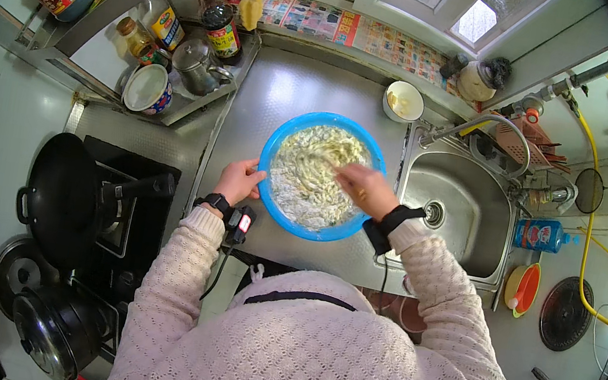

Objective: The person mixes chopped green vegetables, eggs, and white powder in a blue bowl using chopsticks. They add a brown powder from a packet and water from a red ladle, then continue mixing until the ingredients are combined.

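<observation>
A round blue plastic basin point(314, 234) stands on the steel counter before me, holding a floury, pale yellow-green shredded mixture point(310, 191). My left hand point(240, 179) grips its left rim, thumb on the edge and fingers on the outer side. Over the right half of the mixture is my right hand point(366, 189), blurred, with bent fingers pointing to the basin's middle. A faint streak near those fingertips may be a thin utensil; the blur hides what it is. Both wrists wear black straps with small cabled devices.
Right of the basin lies a steel sink point(454, 212) with a curved faucet point(467, 120). A small white bowl point(404, 102) sits behind it. Bottles and a metal pot point(196, 65) crowd the left rack. A black wok point(66, 201) and a lidded pot point(52, 335) occupy the stove.
</observation>
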Demonstrator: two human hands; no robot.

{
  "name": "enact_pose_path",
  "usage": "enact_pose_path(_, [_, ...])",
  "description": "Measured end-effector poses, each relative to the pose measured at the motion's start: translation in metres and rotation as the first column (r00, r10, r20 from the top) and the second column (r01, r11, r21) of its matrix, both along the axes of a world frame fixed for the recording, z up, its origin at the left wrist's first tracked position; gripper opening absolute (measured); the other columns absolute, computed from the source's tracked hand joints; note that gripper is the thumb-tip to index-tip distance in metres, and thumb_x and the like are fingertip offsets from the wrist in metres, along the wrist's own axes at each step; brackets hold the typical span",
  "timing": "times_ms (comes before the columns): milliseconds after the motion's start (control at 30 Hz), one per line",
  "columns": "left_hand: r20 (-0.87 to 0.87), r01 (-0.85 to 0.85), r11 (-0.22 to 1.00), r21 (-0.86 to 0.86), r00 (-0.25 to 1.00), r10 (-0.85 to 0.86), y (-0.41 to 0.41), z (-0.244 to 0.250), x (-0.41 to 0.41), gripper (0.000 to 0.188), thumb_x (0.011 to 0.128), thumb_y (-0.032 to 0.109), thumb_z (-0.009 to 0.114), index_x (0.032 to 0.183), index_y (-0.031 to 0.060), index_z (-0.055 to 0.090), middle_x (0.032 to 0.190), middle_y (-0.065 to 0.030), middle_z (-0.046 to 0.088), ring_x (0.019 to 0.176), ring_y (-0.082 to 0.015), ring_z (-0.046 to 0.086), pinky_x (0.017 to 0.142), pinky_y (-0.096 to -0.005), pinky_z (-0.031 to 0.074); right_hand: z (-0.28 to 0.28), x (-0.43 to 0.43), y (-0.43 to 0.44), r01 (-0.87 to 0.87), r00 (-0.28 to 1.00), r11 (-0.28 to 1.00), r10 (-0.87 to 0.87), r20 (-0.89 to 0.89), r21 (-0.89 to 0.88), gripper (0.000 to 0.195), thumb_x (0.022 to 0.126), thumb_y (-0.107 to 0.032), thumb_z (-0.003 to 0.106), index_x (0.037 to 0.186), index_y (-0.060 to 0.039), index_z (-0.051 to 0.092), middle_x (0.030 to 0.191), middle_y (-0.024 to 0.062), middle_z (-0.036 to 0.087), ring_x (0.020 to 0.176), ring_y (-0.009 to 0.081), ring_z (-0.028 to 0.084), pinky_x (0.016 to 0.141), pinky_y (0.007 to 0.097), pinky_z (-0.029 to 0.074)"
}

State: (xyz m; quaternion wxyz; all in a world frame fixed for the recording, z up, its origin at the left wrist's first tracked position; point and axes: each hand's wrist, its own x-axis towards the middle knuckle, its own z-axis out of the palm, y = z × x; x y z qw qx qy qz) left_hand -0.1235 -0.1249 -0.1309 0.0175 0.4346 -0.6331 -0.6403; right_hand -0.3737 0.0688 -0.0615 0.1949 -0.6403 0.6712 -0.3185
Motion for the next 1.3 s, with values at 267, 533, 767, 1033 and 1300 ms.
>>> enact_pose_path(267, [0.000,-0.008,1.000,0.006,1.000,0.008,-0.002,-0.005,-0.001,0.046,0.096,0.013,0.064,0.140,0.0035,0.054,0.084,-0.0051,0.067,0.063,-0.0112,0.064,0.056,-0.0268,0.057,0.007,-0.018,0.003,0.089,0.996,0.996,-0.090,0.022,0.033,0.016,0.093,-0.015,0.067,0.102,-0.0030,0.071,0.090,0.0157,0.069,0.078,0.0325,0.067,0.070,0.0389,0.054])
enact_pose_path(533, [-0.007,-0.034,0.999,0.002,0.999,0.034,-0.002,0.004,-0.002,0.047,0.094,0.011,0.065,0.138,-0.0008,0.054,0.082,-0.0060,0.067,0.062,-0.0110,0.064,0.053,-0.0266,0.056,0.020,-0.038,0.016,0.108,0.994,0.986,-0.105,-0.029,0.128,0.017,0.093,-0.015,0.067,0.107,-0.0058,0.072,0.093,0.0144,0.071,0.080,0.0308,0.069,0.069,0.0373,0.055])
enact_pose_path(767, [-0.007,-0.046,0.998,0.033,0.999,0.046,-0.002,0.002,0.001,0.045,0.094,0.013,0.066,0.137,0.0013,0.056,0.080,-0.0052,0.067,0.061,-0.0109,0.064,0.054,-0.0266,0.056,0.032,-0.028,0.019,-0.138,0.986,0.977,0.120,0.112,0.166,0.017,0.093,-0.017,0.068,0.104,-0.0054,0.073,0.092,0.0163,0.071,0.078,0.0318,0.069,0.069,0.0396,0.055])
enact_pose_path(1033, [-0.019,-0.055,0.998,0.031,0.998,0.055,-0.004,-0.003,0.002,0.046,0.094,0.012,0.066,0.138,0.0007,0.055,0.079,-0.0049,0.066,0.060,-0.0110,0.063,0.053,-0.0263,0.055,0.023,0.006,-0.003,-0.135,0.981,0.991,0.134,0.139,-0.001,0.015,0.092,-0.013,0.069,0.104,-0.0043,0.072,0.090,0.0130,0.071,0.075,0.0306,0.068,0.067,0.0378,0.053])
enact_pose_path(1300, [-0.031,-0.009,1.000,-0.020,0.999,0.008,0.000,-0.001,-0.002,0.046,0.094,0.010,0.065,0.138,0.0006,0.055,0.079,-0.0049,0.067,0.060,-0.0107,0.063,0.053,-0.0262,0.055,0.015,-0.049,-0.011,0.079,0.997,0.995,-0.079,0.001,-0.066,0.016,0.093,-0.013,0.067,0.106,-0.0053,0.071,0.092,0.0139,0.070,0.078,0.0327,0.068,0.069,0.0372,0.055])
